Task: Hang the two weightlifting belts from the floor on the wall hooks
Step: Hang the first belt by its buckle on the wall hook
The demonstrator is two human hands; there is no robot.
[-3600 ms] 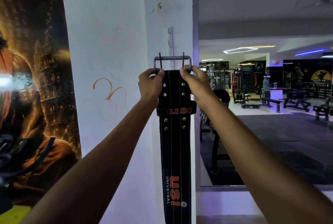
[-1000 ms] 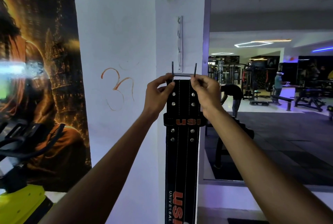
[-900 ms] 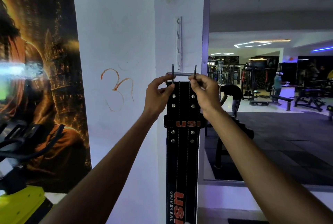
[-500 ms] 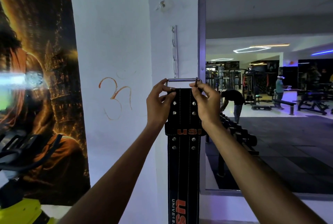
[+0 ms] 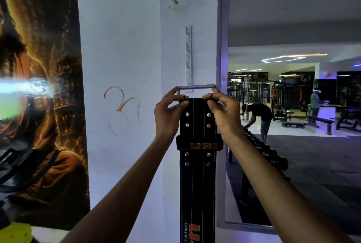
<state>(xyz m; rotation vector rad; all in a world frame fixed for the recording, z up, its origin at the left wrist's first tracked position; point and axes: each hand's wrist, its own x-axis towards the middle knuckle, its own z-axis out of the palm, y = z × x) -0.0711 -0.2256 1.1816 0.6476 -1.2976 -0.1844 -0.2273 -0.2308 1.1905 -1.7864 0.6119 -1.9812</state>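
Both hands are closed on the top of the belt (image 5: 197, 164): left hand (image 5: 169, 114) and right hand (image 5: 221, 114) pinch its upper corners just below the buckle (image 5: 197, 87). The buckle prongs, upright a second ago, are now folded down, and the bar sits across the lowest hook of the rack (image 5: 188, 57) directly above the hands. Judged nearly hung; no second belt in view.

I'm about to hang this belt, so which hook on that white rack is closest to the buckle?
The bottom hook, just above the buckle bar. The other hooks sit higher up the rack, away from both hands.
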